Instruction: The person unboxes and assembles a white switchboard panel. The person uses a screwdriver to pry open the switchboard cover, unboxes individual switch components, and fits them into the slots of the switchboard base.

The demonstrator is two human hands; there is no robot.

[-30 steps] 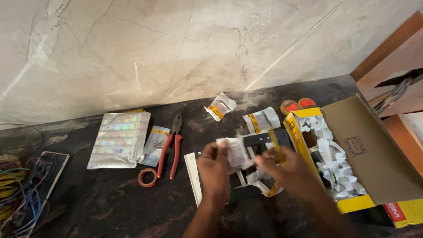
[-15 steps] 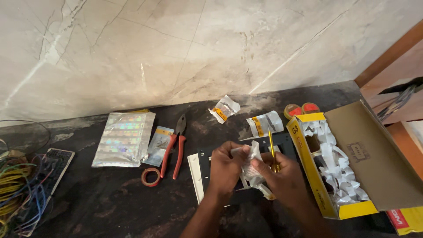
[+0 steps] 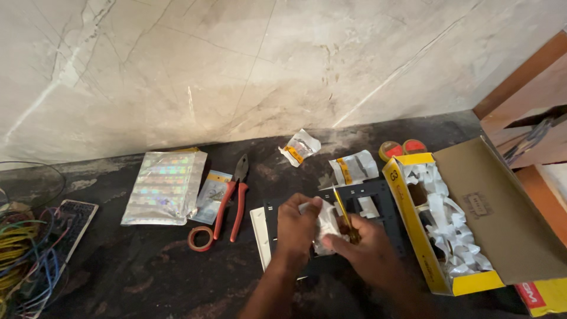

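My left hand (image 3: 297,227) and my right hand (image 3: 365,245) meet over a black frame plate (image 3: 378,204) lying on the dark counter. Both pinch a small white plastic packet (image 3: 324,224) with a dark part inside it. My right hand also grips a thin yellow-handled screwdriver (image 3: 341,207), its shaft pointing up and away. A white cover plate (image 3: 260,233) pokes out under the frame's left edge.
Red-handled pliers (image 3: 232,198) and a red tape roll (image 3: 201,238) lie left of the hands, beside a shiny foil pouch (image 3: 165,187). An open yellow carton (image 3: 440,224) of wrapped parts stands at right. Tangled coloured wires (image 3: 23,254) sit far left. Small packets (image 3: 299,147) lie near the wall.
The view has shifted slightly. My hands have come lower onto the frame plate, and the white packet is now bunched tighter between them.
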